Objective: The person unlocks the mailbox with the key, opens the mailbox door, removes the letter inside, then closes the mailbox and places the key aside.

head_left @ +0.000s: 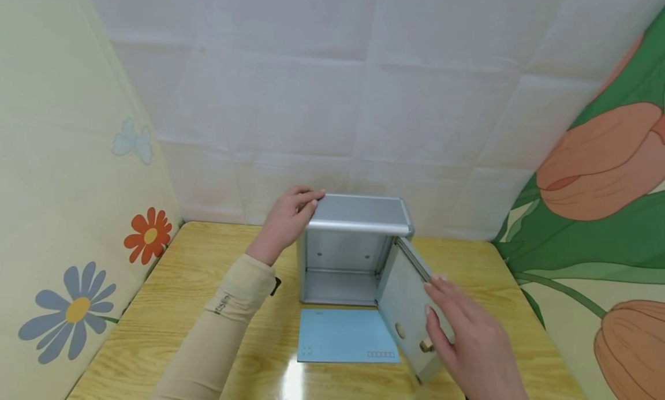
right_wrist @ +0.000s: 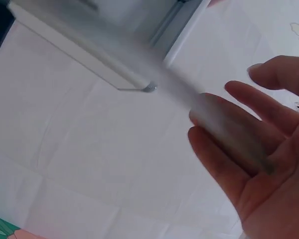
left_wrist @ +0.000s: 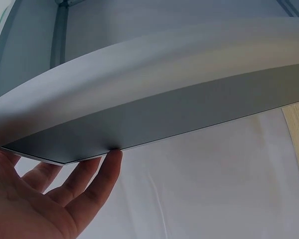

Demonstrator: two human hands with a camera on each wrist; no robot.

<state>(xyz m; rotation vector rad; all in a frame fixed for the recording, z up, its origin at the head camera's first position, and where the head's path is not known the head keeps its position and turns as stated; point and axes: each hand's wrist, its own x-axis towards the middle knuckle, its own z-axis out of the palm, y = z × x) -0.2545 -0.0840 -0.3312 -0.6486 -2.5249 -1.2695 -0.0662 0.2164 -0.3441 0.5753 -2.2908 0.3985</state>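
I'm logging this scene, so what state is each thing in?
Metal box: upright, front open
Box door: open
Brass-coloured door fitting: setting unclear
Blue envelope: flat on the table, before the box
Left hand: resting on the box's top corner
Right hand: touching the door's free edge

A box [head_left: 343,250] stands near the back edge of the worktop [head_left: 182,273], roughly midway between the corners, its door [head_left: 407,305] angled forward from the right side. Before it, left of the door, lies an envelope [head_left: 348,335]; a left hand [head_left: 288,221] rests on its top left end.
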